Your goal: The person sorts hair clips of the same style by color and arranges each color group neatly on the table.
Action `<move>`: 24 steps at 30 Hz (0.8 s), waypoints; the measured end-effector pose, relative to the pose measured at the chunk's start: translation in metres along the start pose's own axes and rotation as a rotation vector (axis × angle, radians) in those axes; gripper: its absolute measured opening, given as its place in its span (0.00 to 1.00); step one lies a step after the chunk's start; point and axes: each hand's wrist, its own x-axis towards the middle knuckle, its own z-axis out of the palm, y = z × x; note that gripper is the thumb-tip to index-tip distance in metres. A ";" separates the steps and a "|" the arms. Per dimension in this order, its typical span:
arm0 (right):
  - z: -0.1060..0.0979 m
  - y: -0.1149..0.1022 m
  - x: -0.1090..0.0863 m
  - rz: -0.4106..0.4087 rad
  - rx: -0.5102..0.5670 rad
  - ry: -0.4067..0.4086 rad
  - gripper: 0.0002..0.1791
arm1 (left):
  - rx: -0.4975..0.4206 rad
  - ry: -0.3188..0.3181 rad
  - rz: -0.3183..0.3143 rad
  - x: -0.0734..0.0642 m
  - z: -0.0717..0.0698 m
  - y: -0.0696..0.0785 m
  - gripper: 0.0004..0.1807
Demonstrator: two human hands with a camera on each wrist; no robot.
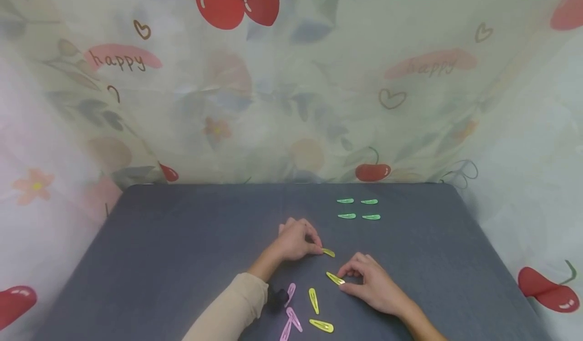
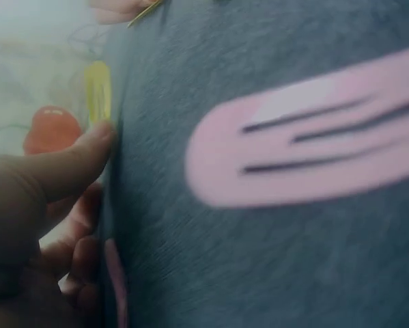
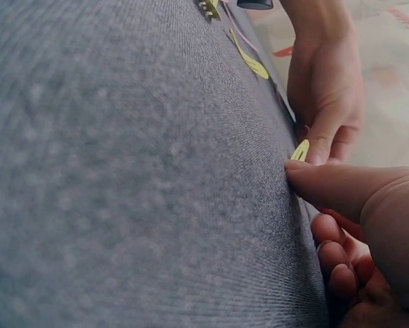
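My left hand point(image 1: 298, 240) pinches a yellow snap hair clip point(image 1: 329, 253) by one end, between thumb and fingers; the left wrist view shows that yellow clip point(image 2: 98, 92) standing out past the thumb tip. Nearer the front, my right hand point(image 1: 374, 283) pinches another yellow hair clip point(image 1: 335, 278) at its wide end. In the right wrist view this clip point(image 3: 300, 150) shows at the thumb tip, with the left hand point(image 3: 327, 96) just beyond. Two more yellow clips, one upright point(image 1: 314, 300) and one slanted point(image 1: 321, 326), lie between the forearms.
Several green hair clips point(image 1: 347, 216) lie in two rows toward the back right of the dark cloth-covered table point(image 1: 182, 240). Pink hair clips point(image 1: 294, 319) lie loosely beside the left sleeve point(image 1: 232, 305), close to a small black object point(image 1: 279, 299). A printed curtain point(image 1: 282, 103) surrounds the table.
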 end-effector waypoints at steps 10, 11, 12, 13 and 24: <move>0.003 0.004 -0.001 -0.023 0.011 0.031 0.09 | -0.215 0.023 -0.027 0.004 -0.021 -0.006 0.04; 0.003 0.004 -0.001 -0.016 0.014 0.030 0.09 | -0.199 0.045 -0.018 0.006 -0.022 -0.007 0.04; 0.003 0.004 -0.001 -0.011 0.017 0.030 0.09 | -0.186 0.066 -0.011 0.008 -0.023 -0.010 0.03; 0.003 0.004 -0.001 -0.009 0.019 0.029 0.09 | -0.168 0.089 -0.008 0.011 -0.024 -0.012 0.03; 0.003 0.005 -0.001 -0.071 0.030 0.059 0.10 | -0.151 0.250 -0.083 0.046 -0.038 -0.028 0.06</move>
